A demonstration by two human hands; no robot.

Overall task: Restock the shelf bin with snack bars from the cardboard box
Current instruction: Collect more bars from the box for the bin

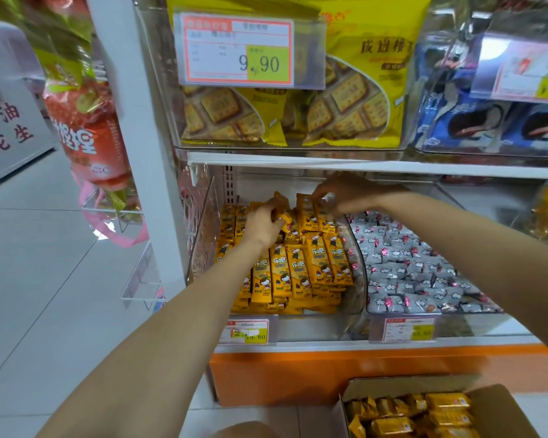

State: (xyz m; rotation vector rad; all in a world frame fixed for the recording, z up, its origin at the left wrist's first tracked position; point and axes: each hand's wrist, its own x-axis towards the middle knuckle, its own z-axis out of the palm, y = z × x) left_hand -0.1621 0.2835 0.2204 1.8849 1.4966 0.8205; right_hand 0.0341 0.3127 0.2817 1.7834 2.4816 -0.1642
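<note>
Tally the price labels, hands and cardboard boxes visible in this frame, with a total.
Price labels: 4
Hands: 2, left hand and right hand, each gripping snack bars
Cardboard box: 1
Total: 7

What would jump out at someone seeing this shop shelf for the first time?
Probably the two bare arms reaching into the lower shelf, where the left hand and right hand each grip yellow snack bars at the back of a clear bin. Above hangs a big 9.90 price tag; at bottom right an open cardboard box holds more bars.
</note>
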